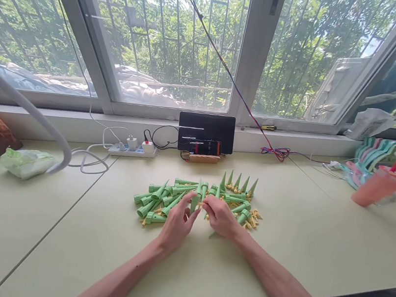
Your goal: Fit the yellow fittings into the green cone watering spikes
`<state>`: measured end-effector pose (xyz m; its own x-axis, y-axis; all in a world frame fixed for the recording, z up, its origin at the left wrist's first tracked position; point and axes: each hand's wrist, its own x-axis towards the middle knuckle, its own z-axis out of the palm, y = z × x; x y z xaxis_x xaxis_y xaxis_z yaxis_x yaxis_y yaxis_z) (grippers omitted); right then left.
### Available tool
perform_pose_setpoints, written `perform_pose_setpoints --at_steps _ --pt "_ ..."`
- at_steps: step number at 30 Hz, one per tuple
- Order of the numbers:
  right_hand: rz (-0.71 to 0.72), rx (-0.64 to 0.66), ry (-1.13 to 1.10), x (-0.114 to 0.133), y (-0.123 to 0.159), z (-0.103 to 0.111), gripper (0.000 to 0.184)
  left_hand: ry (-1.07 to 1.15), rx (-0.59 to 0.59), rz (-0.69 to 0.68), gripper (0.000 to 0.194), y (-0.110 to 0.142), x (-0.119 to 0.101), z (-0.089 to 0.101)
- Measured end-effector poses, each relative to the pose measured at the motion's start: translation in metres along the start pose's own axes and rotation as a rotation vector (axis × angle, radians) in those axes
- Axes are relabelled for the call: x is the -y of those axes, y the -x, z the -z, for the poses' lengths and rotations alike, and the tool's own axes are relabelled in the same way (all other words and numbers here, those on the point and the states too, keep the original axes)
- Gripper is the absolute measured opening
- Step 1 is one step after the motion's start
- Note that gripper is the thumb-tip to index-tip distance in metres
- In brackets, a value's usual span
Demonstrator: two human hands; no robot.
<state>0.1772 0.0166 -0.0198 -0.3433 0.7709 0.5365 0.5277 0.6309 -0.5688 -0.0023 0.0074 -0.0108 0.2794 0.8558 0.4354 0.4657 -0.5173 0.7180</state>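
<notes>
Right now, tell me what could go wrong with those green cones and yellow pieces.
The small yellow piece at the right hand's fingertips might slip and get lost among the loose yellow pieces. The left hand, holding a green cone, could nudge the other green cones beside it. The upright cones at the back might topple if bumped.

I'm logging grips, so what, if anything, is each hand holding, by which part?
The left hand holds a green cone by its sides; the right hand appears to pinch a yellow piece, exactly where is unclear.
</notes>
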Motion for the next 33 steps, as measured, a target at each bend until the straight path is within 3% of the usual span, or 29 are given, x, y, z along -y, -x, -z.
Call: perform_pose_setpoints --at_steps 8,17,33 --pt "0.005 -0.013 -0.002 0.0000 0.0003 -0.0004 0.021 -0.050 -0.025 -0.010 0.040 -0.0001 0.0011 0.0002" --pt "-0.009 -0.053 -0.034 0.0071 -0.0005 0.0011 0.010 -0.018 -0.077 0.014 0.039 -0.0024 -0.0016 0.0026" --pt "0.018 -0.066 -0.040 0.0023 -0.0003 0.0005 0.012 -0.026 -0.049 0.033 0.043 -0.0008 -0.0028 0.0013"
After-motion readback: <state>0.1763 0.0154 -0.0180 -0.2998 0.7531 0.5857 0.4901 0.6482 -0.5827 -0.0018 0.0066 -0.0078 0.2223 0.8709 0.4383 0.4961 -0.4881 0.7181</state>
